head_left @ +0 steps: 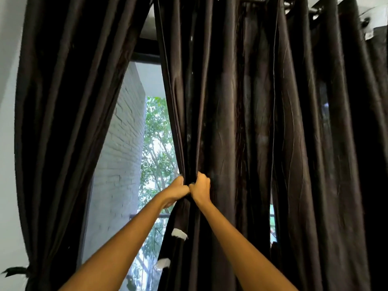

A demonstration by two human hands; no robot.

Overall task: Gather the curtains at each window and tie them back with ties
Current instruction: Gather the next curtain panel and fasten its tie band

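Both forearms reach up; left hand and right hand touching, each grip closed on leading edge of right curtain. Keep folds bunched tight, then wrap tie; left curtain already tied.

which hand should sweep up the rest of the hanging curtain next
Probably the right hand. The loose curtain hangs on its side, so it can reach across while the left hand, nearer the window gap, keeps the gathered edge pinched.
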